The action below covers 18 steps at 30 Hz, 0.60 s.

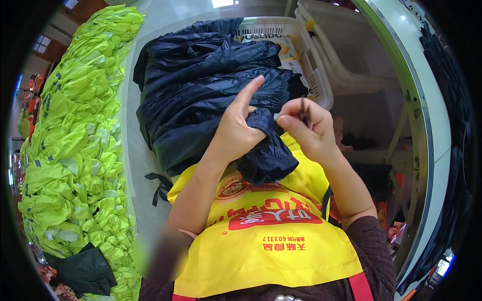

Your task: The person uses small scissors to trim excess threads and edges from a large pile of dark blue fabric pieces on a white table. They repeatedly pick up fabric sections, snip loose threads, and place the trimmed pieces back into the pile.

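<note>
My left hand (238, 128) is closed on the gathered cuff of a dark navy garment (268, 158), one digit sticking up. The garment's loose part hangs over my lap, against a yellow apron (271, 251) with red print. Just right of the cuff, my right hand (311, 128) is closed, thumb and forefinger pinched at the cloth's edge. A small dark metal tool, apparently thread snips (305, 114), shows among its fingers. A tiny pale bit is at the fingertips, too small to name. Beyond both hands lies a thick heap of navy garments (201, 75).
A white plastic basket (321, 85) stands behind the navy heap. Bright yellow-green garments (80, 150) are piled high at left, with a dark cloth (85, 271) at their near end. Right of me is a metal-framed table (442, 125) with dark clothes along its far side.
</note>
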### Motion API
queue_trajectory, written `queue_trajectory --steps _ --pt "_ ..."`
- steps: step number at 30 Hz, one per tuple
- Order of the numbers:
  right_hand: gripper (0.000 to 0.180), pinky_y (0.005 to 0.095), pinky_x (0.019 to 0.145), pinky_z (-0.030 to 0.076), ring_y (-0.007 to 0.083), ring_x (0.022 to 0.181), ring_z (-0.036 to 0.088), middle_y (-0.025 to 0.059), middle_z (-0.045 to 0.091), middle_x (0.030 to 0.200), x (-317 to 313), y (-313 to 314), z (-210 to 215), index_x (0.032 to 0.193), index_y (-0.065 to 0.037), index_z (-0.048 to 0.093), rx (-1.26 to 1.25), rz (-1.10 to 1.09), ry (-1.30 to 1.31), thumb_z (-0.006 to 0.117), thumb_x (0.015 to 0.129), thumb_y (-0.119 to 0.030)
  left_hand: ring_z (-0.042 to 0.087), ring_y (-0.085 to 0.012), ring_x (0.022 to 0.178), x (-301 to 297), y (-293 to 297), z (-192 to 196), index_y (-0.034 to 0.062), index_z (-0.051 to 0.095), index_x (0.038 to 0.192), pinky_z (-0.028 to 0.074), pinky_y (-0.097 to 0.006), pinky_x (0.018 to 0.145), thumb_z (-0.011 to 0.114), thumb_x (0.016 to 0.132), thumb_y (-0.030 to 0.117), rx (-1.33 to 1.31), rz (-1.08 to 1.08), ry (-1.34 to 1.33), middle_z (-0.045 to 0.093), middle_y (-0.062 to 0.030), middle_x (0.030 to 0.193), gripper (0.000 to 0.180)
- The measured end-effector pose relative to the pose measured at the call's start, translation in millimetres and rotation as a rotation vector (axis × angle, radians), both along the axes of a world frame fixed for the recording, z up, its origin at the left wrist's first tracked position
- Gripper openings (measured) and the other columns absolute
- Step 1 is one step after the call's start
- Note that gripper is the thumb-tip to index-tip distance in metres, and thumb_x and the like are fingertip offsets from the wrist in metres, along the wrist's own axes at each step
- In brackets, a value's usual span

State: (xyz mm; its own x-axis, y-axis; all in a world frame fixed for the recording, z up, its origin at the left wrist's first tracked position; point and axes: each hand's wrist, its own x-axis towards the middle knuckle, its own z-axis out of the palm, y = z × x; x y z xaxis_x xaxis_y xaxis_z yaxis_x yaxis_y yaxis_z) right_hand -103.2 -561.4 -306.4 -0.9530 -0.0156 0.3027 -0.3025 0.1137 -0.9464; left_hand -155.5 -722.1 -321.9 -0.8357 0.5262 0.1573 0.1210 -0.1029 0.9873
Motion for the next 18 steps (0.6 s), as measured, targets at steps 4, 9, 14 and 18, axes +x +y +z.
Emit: queue_trajectory --steps 4,9,14,18 --pt "0.011 0.0179 0.052 0.033 0.0019 0.059 0.042 -0.0039 0.052 0.068 12 9 0 0.083 -0.002 0.058 -0.199 -0.02 -0.225 0.063 0.084 -0.012 0.042 0.0 0.06 1 2 -2 -0.0023 0.029 0.137 0.036 -0.015 0.053 0.052 0.078 -0.006 0.019 0.058 0.038 0.056 -0.0018 0.096 0.063" --pt "0.011 0.0189 0.052 0.034 0.0041 0.059 0.042 -0.0025 0.051 0.067 23 17 -10 0.083 -0.002 0.057 -0.004 -0.013 -0.034 0.062 0.085 -0.012 0.042 0.0002 0.056 5 3 -4 -0.0022 0.027 0.138 0.033 -0.014 0.051 0.051 0.079 -0.007 0.09 0.072 0.05 0.05 0.0042 0.069 0.064" --pt "0.015 0.0223 0.051 0.036 0.0102 0.055 0.042 0.0036 0.049 0.065 18 18 -6 0.083 -0.001 0.055 0.227 -0.106 0.056 0.063 0.084 -0.013 0.041 -0.0023 0.052 10 5 -11 -0.0013 0.04 0.127 0.037 -0.018 0.051 0.046 0.086 0.003 0.203 0.084 -0.2 0.048 0.0019 0.063 0.042" --pt "0.016 0.0244 0.05 0.036 0.014 0.054 0.044 0.0068 0.049 0.064 8 13 -5 0.083 -0.001 0.054 0.269 -0.14 0.055 0.063 0.084 -0.013 0.039 -0.0078 0.048 12 6 -20 0.0007 0.051 0.105 0.041 -0.025 0.056 0.041 0.092 0.015 0.322 0.06 -0.409 0.046 -0.0015 0.059 0.022"
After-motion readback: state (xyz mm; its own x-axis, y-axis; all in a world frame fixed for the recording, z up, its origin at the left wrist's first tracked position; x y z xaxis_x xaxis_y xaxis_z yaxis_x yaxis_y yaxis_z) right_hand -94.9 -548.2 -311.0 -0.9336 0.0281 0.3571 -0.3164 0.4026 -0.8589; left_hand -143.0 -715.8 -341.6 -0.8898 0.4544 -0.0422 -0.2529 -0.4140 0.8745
